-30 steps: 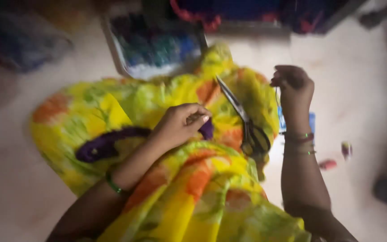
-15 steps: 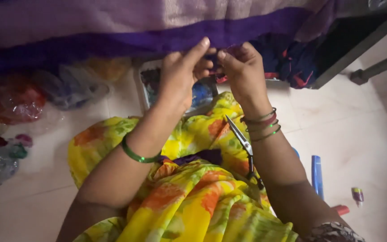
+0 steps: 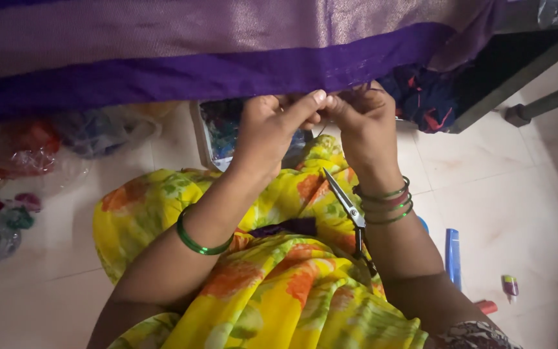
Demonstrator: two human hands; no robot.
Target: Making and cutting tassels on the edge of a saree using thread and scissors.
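Observation:
My left hand (image 3: 272, 126) and my right hand (image 3: 360, 123) meet fingertip to fingertip at the lower edge of a purple cloth (image 3: 214, 71) with a paler shiny band, which hangs across the top of the view. Both hands pinch the cloth's edge or fine threads there; the threads are too thin to make out. A pair of silver scissors (image 3: 347, 207) lies on my lap, on yellow flowered fabric (image 3: 272, 278), just below my right wrist. Green bangles sit on both wrists.
An open box (image 3: 224, 132) of coloured bits stands on the tiled floor under my hands. Plastic bags (image 3: 27, 145) with coloured material lie at the left. A blue strip (image 3: 452, 255) and a small tube (image 3: 510, 285) lie at the right. A dark table leg (image 3: 544, 106) is at the upper right.
The view has swung up from my lap to the hanging purple cloth. Both hands rose from the lap to the cloth's edge and came together; the scissors stayed on the lap.

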